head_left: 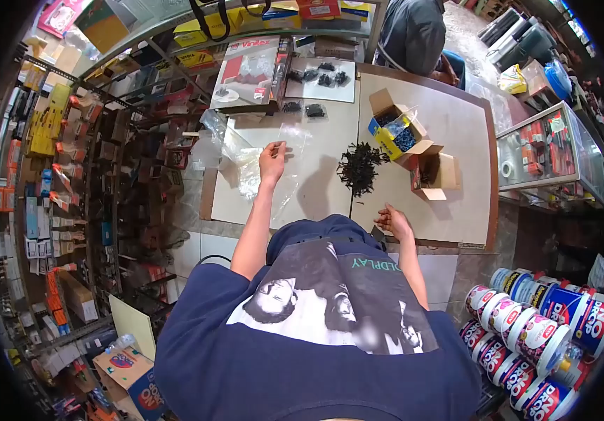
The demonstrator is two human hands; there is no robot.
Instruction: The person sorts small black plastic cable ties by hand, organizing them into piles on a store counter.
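Shop shelves are crowding the counter (456, 126); your left hand (271, 160) is pinching a clear bag (260, 151) left of the screw pile (358, 167), right hand (393, 221) loosely curled, empty—keep the mouth spread.

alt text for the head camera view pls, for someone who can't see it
Seen from above, a person at a shop counter pinches a clear plastic bag with the left hand, while the right hand rests near the counter's edge below a pile of small black screws. Open cardboard boxes sit beside the pile, and another person stands across the counter.
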